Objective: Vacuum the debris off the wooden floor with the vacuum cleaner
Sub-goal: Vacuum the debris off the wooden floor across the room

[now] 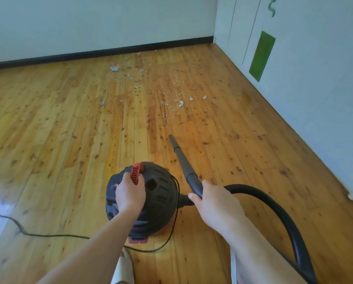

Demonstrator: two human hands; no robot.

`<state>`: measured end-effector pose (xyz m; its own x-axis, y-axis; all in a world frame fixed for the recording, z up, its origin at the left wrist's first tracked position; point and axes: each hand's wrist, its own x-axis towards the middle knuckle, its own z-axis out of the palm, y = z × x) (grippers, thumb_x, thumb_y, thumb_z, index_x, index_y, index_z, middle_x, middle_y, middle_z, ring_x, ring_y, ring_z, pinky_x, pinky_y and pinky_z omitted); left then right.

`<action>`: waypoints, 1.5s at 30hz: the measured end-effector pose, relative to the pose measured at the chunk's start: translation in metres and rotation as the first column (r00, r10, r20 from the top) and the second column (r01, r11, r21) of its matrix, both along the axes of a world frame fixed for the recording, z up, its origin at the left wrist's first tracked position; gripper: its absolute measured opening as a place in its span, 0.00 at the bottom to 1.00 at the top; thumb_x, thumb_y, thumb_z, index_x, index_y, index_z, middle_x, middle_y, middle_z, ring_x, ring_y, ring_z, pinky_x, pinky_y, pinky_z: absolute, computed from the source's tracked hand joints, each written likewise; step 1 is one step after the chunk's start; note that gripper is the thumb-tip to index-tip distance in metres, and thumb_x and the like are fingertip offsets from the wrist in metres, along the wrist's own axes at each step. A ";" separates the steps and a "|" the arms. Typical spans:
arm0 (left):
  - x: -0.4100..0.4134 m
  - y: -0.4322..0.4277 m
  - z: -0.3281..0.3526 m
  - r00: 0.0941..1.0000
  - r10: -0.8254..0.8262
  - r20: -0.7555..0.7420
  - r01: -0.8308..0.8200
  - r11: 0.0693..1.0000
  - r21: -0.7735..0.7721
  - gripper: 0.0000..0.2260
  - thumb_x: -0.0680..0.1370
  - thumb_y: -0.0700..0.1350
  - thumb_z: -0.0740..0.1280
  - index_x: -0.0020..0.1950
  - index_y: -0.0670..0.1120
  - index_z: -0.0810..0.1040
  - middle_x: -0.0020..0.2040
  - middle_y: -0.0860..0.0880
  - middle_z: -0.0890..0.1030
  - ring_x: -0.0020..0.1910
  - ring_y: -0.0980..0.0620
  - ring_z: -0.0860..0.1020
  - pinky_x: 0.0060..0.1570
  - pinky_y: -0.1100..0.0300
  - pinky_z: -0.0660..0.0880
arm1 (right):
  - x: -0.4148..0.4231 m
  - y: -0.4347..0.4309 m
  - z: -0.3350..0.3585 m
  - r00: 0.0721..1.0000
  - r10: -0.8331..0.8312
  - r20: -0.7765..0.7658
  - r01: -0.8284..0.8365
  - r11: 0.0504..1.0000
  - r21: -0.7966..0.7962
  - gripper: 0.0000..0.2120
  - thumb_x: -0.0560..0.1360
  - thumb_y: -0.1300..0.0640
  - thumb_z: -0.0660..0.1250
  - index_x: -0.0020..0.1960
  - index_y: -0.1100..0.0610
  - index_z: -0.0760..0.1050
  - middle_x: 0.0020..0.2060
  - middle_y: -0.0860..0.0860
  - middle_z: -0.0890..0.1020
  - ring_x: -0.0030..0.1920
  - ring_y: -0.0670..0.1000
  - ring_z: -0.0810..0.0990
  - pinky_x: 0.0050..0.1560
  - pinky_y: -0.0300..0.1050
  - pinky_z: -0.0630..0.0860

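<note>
**Left hand** (130, 194): lower centre of the frame; fingers are curled over the carrying grip on top of the black domed vacuum cleaner canister with an orange base (161, 201), just beside a red ribbed plastic clip (136, 173); the hold is judged to serve for steadying or shifting the body toward the mess; whether the canister is lifted or resting cannot be told.

**Right hand** (216, 199): right of centre; it is closed round the upper end of the dark grey tapered plastic wand (183, 160), where the thick black flexible hose (284, 218) is joined; the wand is angled down and toward the upper centre, evidently so that suction may be led into the debris ahead; its tip is held low, near the closest crumbs but not among them.

**Hose:** swept in an arc to the lower right edge; the slack is judged to allow reach.

**Thin black power cord** (48, 235): trailed across the lower left, away from the nozzle's path.

**Debris of white crumbs and dark specks** (171, 103): scattered over the upper centre of the honey-coloured knotty wooden plank floor (59, 130), as far as the black skirting board (89, 53); collection is judged not yet begun.

**Green rectangular panel** (262, 55): fixed on the white wall, upper right.

**Pale slipper** (124, 267): seen at the bottom edge, behind the canister.
</note>
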<state>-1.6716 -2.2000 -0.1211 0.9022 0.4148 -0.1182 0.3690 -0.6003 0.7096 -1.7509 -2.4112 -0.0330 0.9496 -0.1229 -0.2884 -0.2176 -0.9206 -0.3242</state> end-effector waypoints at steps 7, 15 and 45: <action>0.011 0.006 -0.002 0.999 0.049 -0.013 -0.049 0.999 0.004 0.11 0.84 0.54 0.61 0.50 0.47 0.75 0.41 0.48 0.80 0.39 0.49 0.78 0.39 0.53 0.74 | 0.014 -0.004 0.002 1.000 0.010 -0.022 -0.010 0.999 0.041 0.29 0.84 0.38 0.57 0.79 0.52 0.62 0.68 0.50 0.78 0.65 0.52 0.80 0.58 0.44 0.79; 0.028 0.006 -0.004 0.996 0.082 -0.021 -0.082 0.997 0.013 0.11 0.84 0.53 0.62 0.48 0.47 0.74 0.40 0.47 0.80 0.38 0.48 0.78 0.38 0.53 0.74 | 0.058 -0.002 0.008 0.999 0.028 -0.029 -0.025 0.997 0.073 0.28 0.84 0.39 0.58 0.78 0.53 0.64 0.66 0.51 0.79 0.63 0.53 0.81 0.56 0.45 0.80; 0.096 -0.023 0.015 0.963 -0.073 -0.261 0.074 0.997 -0.008 0.08 0.84 0.44 0.63 0.60 0.46 0.67 0.43 0.44 0.79 0.38 0.48 0.79 0.32 0.56 0.71 | 0.162 -0.133 0.040 0.999 0.029 -0.030 -0.033 0.990 -0.136 0.22 0.84 0.38 0.58 0.70 0.52 0.71 0.53 0.48 0.81 0.51 0.51 0.82 0.44 0.43 0.77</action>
